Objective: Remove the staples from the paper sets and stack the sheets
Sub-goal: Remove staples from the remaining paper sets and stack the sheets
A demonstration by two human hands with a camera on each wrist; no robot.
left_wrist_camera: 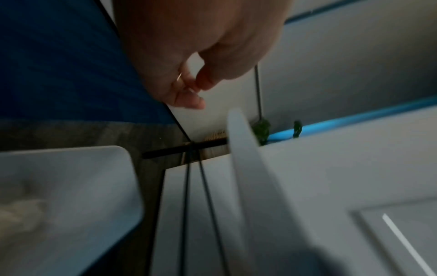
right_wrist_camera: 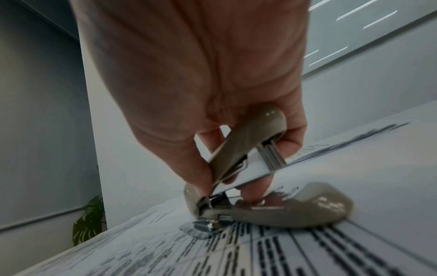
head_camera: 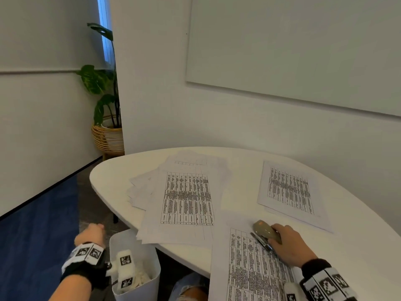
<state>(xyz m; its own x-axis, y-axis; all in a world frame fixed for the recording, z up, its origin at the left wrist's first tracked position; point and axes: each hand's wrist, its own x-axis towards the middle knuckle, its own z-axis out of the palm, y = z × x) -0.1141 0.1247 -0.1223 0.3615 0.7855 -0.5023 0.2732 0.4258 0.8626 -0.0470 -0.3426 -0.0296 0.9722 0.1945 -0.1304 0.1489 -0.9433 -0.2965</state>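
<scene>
My right hand grips a beige stapler that rests on the top left corner of the nearest printed paper set. In the right wrist view the stapler is hinged apart, its base flat on the sheet and its metal tip on the paper. My left hand hangs off the table's left edge, beside the white bin. Its thumb and finger pinch a small bent staple. A loose pile of sheets lies mid-table.
Another printed set lies at the right of the white oval table. The bin holds crumpled white material. A potted plant stands in the far corner. Blue carpet covers the floor at the left.
</scene>
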